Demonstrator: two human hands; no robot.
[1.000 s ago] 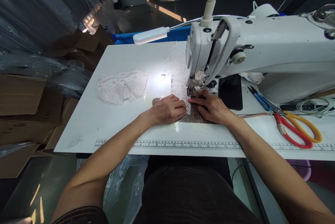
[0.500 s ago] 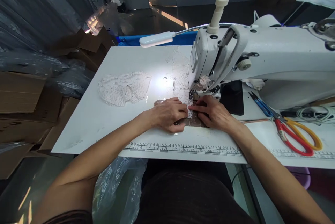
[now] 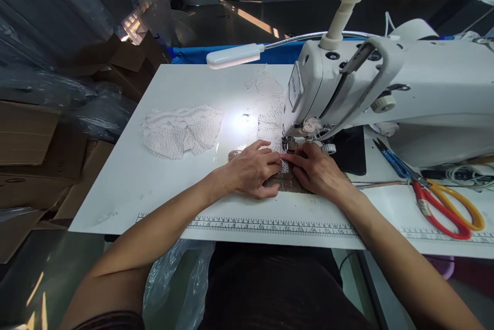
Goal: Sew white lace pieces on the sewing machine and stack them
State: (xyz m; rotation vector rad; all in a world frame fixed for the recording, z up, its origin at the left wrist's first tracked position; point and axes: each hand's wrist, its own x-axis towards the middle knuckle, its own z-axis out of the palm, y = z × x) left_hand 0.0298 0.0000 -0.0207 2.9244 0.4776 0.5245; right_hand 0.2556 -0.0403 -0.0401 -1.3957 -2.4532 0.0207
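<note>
A strip of white lace runs along the table to the presser foot of a white sewing machine. My left hand rests on the lace just left of the foot, its thumb apart from the fingers. On the right, my right hand holds the lace edge in front of the foot, index fingertip close to my left fingers. Both hands partly cover the lace there. A brown, shiny plate shows beneath them. Another gathered lace piece lies flat farther left.
Red-and-yellow-handled scissors and blue thread snips lie at the right. A measuring tape runs along the front edge of the white table. A lamp hangs above. Cardboard boxes stand at the left.
My left hand's fingers and thumb have spread a little more apart. My right hand stays by the presser foot. The view has shifted slightly, so the machine appears larger and farther right.
</note>
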